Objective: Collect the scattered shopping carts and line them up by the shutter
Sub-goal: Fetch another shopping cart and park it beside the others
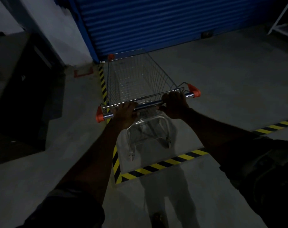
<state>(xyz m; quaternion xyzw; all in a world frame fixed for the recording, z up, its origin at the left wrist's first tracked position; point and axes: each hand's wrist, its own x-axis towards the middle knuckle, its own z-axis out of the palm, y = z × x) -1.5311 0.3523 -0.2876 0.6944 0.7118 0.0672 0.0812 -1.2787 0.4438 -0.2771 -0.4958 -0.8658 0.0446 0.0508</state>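
Grip: my left hand and right hand both hold the handle of the cart.
Risk: its nose is near the shutter; a hard push may ram it.

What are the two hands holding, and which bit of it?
Both the left hand and right hand grip the shopping cart by its handle bar.

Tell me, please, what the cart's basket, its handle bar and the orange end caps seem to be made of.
The basket: thin metal wire, likely plated steel; it forms an open silvery grid. The handle bar: smooth metal tube, probably chromed, since it gives bright highlights. The end caps: apparently moulded plastic, orange and matt, with no shine. The dim light leaves the finishes uncertain.
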